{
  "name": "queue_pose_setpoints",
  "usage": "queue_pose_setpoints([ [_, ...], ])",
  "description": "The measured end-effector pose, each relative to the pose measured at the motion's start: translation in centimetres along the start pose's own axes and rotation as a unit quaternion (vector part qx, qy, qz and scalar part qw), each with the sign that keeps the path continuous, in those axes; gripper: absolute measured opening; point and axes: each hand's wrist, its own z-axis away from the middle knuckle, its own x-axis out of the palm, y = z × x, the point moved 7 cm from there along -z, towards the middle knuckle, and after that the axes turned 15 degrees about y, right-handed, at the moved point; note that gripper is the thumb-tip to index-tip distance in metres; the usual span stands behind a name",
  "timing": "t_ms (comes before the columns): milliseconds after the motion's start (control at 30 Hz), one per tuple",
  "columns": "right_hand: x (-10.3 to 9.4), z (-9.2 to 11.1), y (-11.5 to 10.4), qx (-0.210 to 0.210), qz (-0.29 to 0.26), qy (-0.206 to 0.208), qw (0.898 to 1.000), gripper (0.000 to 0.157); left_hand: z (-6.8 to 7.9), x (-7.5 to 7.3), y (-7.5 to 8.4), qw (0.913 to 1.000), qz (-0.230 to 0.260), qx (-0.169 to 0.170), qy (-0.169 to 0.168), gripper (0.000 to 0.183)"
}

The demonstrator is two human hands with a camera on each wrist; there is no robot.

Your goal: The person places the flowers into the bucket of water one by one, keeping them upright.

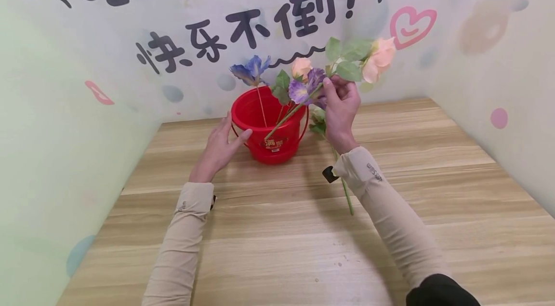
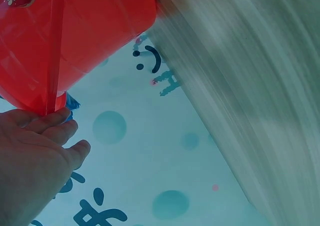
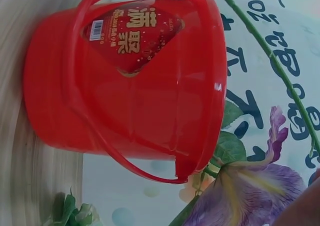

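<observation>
A red plastic bucket (image 1: 275, 153) stands upright on the wooden table, its handle hanging down. My left hand (image 1: 218, 148) rests against its left rim, fingers fairly straight and thumb spread toward the front. With fingers and thumb my right hand (image 1: 343, 109) pinches the green stem of a peach artificial rose (image 1: 379, 59). That rose is tilted, bloom to the upper right, and its stem's lower end passes before the bucket's mouth. In the bucket are a blue flower (image 1: 251, 72), another peach rose (image 1: 301, 68) and a purple iris (image 1: 299, 91), which the held stem partly crosses.
A pale flower (image 1: 318, 115) lies on the table (image 1: 269, 238) right of the bucket, its stem pointing toward me under my right forearm. A printed wall (image 1: 208, 89) stands close behind the bucket, with further walls left and right.
</observation>
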Motion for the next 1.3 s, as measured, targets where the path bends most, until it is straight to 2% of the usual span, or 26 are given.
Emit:
queue_pose_setpoints([
  [333, 0.0, -0.5, 0.1, 0.005, -0.017, 0.060, 0.998, 0.014, 0.1, 0.1, -0.2, 0.9999, -0.007, -0.013, -0.008, 0.097],
  [500, -0.2, -0.6, 0.1, -0.007, -0.029, 0.072, 0.997, 0.016, 0.1, 0.1, -0.1, 0.9998, -0.005, -0.016, -0.009, 0.097],
  [700, -0.3, -0.3, 0.5, -0.031, 0.000, 0.051, 0.998, 0.014, 0.1, 0.1, -0.1, 0.9998, -0.004, -0.018, -0.010, 0.097],
  [933, -0.2, 0.4, 1.3, -0.040, 0.018, 0.025, 0.999, 0.012, 0.1, 0.1, -0.1, 0.9999, -0.003, -0.012, -0.007, 0.096],
  [1300, -0.2, 1.0, 2.3, -0.084, 0.083, 0.008, 0.993, 0.011, 0.1, 0.1, -0.2, 0.9999, -0.004, -0.013, -0.007, 0.097],
])
